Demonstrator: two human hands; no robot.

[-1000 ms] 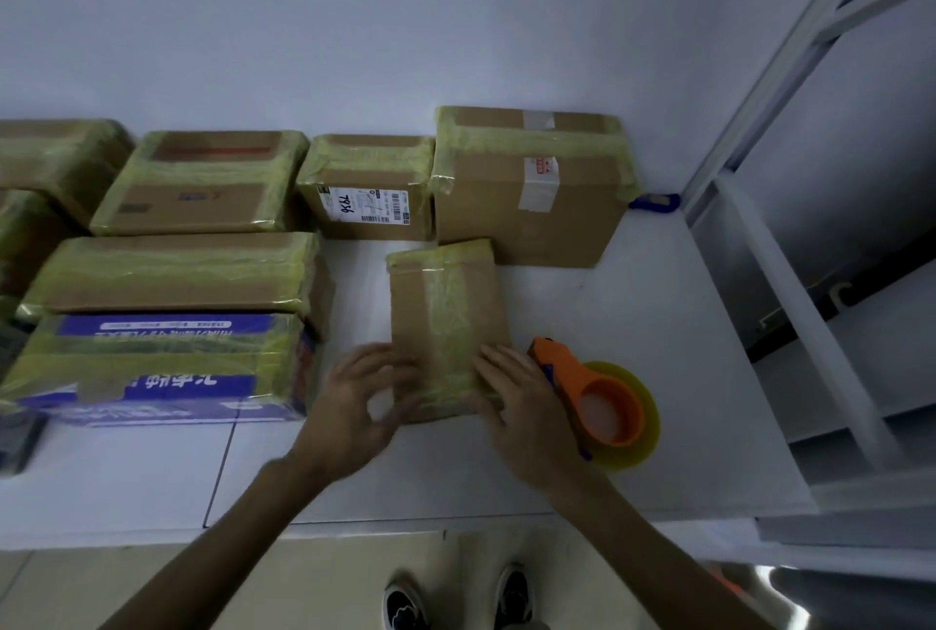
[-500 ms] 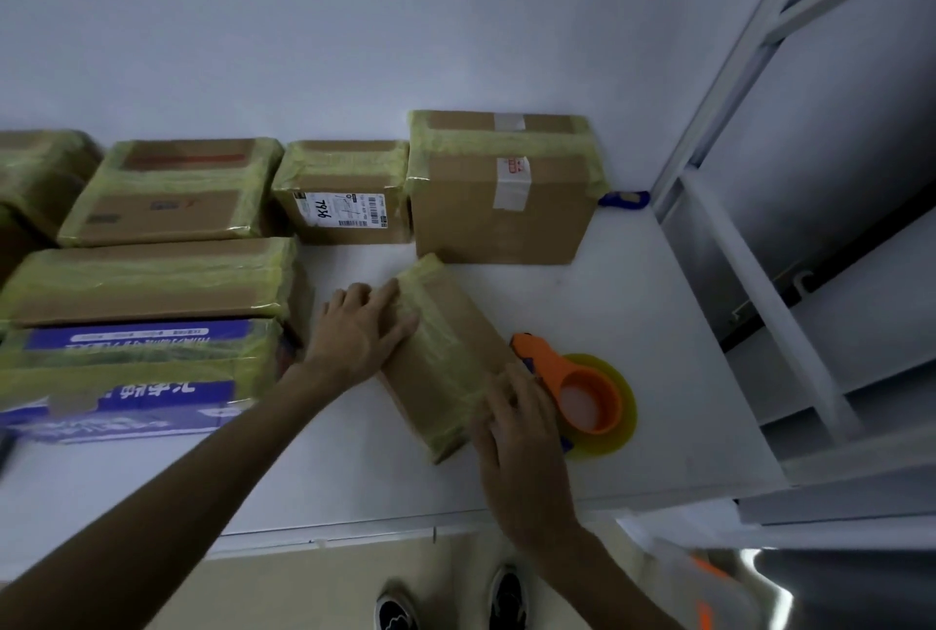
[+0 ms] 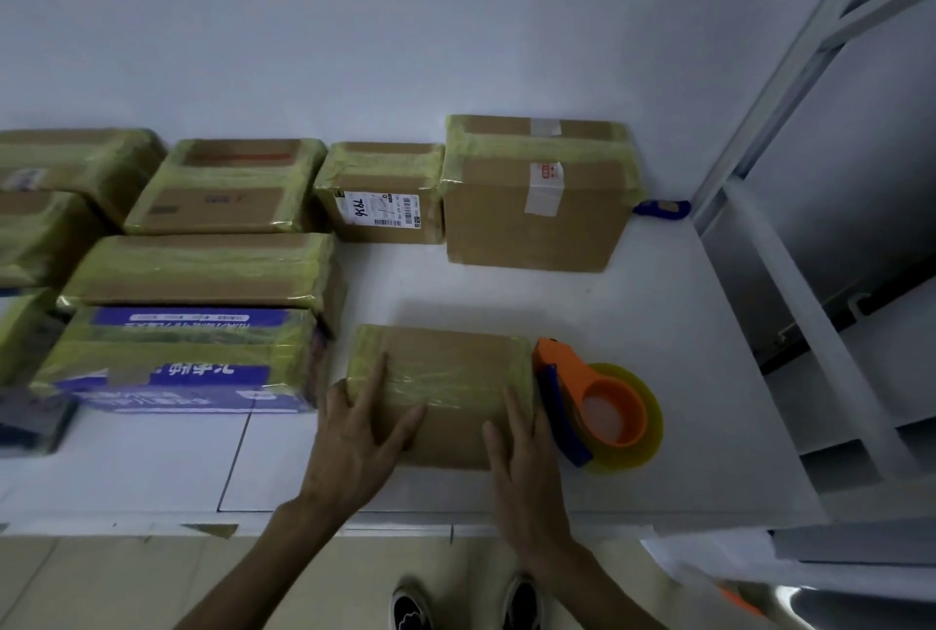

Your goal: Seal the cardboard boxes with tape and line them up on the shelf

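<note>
The small brown cardboard box banded in yellowish tape [image 3: 451, 366] lies lower centre on the white shelf [image 3: 673, 325]. Our left hand [image 3: 354, 437] and right hand [image 3: 521, 457] press its top, grips apart, fingers straight. We should push evenly, sliding it square against the blue-printed taped box [image 3: 177, 361].
</note>
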